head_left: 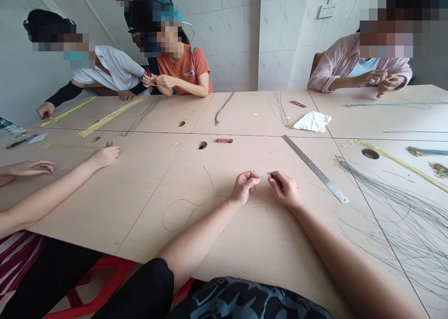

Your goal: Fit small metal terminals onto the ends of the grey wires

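Near the long silver metal ruler (315, 169), left hand (245, 187) pinches thin grey wire (260, 177), right hand (285, 190) grips small metal-tipped pliers (269, 175), probably end-forming, next needs steady tip alignment.

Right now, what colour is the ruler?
The ruler is silvery grey, seen in the head view.

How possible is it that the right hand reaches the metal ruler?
Probably yes: the metal ruler lies close by, nothing bulky between, though the right hand seems to hold a small tool.
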{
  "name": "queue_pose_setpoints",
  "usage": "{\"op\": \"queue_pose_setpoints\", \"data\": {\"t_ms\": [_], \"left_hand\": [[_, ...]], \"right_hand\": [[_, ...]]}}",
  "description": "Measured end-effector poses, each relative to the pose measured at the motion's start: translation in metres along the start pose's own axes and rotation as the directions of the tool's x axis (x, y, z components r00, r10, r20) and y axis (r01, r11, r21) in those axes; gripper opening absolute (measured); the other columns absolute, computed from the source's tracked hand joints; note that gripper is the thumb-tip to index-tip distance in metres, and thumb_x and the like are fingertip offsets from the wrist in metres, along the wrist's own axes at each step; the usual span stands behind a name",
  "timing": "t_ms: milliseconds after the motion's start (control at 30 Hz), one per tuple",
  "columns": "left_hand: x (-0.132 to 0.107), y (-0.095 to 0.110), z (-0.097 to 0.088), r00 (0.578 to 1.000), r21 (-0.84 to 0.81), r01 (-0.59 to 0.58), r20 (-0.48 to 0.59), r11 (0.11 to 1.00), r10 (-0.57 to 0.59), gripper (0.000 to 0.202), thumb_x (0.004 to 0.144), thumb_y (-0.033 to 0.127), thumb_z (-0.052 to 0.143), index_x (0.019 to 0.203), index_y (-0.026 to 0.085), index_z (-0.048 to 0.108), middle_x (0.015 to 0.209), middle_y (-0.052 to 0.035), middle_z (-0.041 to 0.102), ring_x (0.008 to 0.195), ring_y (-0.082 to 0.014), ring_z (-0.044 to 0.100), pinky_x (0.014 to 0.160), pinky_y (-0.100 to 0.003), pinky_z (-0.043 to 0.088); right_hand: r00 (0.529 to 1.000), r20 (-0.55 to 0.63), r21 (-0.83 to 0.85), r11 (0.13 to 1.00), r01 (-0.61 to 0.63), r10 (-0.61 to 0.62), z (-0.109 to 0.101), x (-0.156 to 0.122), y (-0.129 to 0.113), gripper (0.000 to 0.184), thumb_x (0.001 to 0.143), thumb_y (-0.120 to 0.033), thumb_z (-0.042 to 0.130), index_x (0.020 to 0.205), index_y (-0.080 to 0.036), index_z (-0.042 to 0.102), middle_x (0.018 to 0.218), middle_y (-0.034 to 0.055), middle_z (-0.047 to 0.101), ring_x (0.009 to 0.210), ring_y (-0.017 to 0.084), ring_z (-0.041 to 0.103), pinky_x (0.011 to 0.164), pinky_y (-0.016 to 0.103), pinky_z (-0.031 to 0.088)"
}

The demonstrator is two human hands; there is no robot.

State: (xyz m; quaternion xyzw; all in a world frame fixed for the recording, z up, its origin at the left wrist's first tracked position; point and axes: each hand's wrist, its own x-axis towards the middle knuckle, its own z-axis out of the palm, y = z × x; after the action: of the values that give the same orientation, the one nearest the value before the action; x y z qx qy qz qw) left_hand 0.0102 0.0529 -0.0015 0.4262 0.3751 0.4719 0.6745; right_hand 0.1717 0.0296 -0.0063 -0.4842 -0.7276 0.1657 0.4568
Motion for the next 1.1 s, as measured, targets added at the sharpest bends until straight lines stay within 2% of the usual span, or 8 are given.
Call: {"op": "queue_pose_setpoints", "data": {"t_ms": [100,300,633,867,967,1100], "left_hand": [[0.000,0.001,0.001,1.000,-0.008,0.011,0.000,1.000,-0.011,0.019,0.057,0.029,0.068,0.057,0.016,0.054,0.053,0.0069,0.043,0.043,-0.0019,0.027,0.044,-0.022,0.017],[0.000,0.003,0.002,1.000,-0.012,0.022,-0.006,1.000,-0.022,0.020,0.056,0.029,0.069,0.056,0.015,0.053,0.057,0.0054,0.049,0.044,-0.0019,0.028,0.044,-0.022,0.018],[-0.001,0.001,0.001,1.000,-0.008,0.006,0.020,1.000,-0.005,0.019,0.058,0.028,0.069,0.056,0.015,0.054,0.056,0.0058,0.047,0.044,-0.0022,0.029,0.045,-0.022,0.019],[0.000,0.001,0.001,1.000,-0.002,-0.010,0.003,1.000,0.010,0.021,0.058,0.029,0.068,0.056,0.016,0.051,0.055,0.0058,0.046,0.045,-0.0028,0.027,0.045,-0.022,0.019],[0.001,-0.001,0.002,0.995,0.032,-0.067,-0.069,0.997,0.070,0.022,0.059,0.031,0.067,0.057,0.017,0.050,0.053,0.0069,0.041,0.045,-0.0038,0.026,0.045,-0.022,0.019],[-0.001,-0.004,0.001,0.953,0.224,-0.208,-0.172,0.952,0.248,0.024,0.064,0.031,0.067,0.058,0.018,0.048,0.050,0.0072,0.038,0.047,-0.0061,0.030,0.048,-0.022,0.023]], "right_hand": [[0.999,0.055,0.017,1.000,0.000,-0.001,0.000,0.000,0.000,0.026,0.093,-0.040,0.041,0.076,-0.021,0.047,0.058,-0.0010,0.048,0.049,0.011,0.042,0.049,0.024,0.032],[0.991,0.126,0.017,0.999,0.037,-0.038,0.001,0.000,0.000,0.024,0.093,-0.037,0.041,0.076,-0.021,0.048,0.060,0.0003,0.052,0.051,0.012,0.044,0.052,0.025,0.034],[0.991,0.114,-0.005,0.997,0.074,-0.073,0.000,0.000,0.001,0.026,0.095,-0.035,0.039,0.078,-0.021,0.054,0.064,0.0030,0.059,0.053,0.013,0.050,0.052,0.024,0.037],[1.000,0.003,-0.034,0.999,0.026,-0.026,-0.001,-0.002,-0.001,0.029,0.094,-0.038,0.041,0.076,-0.020,0.054,0.056,-0.0006,0.052,0.047,0.011,0.044,0.048,0.022,0.034],[0.999,-0.048,-0.080,0.997,-0.017,0.013,-0.001,-0.002,-0.001,0.027,0.094,-0.039,0.040,0.083,-0.020,0.056,0.060,0.0008,0.056,0.049,0.011,0.048,0.049,0.022,0.037],[0.993,-0.083,-0.253,0.962,-0.103,0.085,-0.013,0.004,0.004,0.029,0.094,-0.039,0.038,0.106,-0.019,0.056,0.084,0.0083,0.069,0.062,0.016,0.061,0.054,0.024,0.040]]}}
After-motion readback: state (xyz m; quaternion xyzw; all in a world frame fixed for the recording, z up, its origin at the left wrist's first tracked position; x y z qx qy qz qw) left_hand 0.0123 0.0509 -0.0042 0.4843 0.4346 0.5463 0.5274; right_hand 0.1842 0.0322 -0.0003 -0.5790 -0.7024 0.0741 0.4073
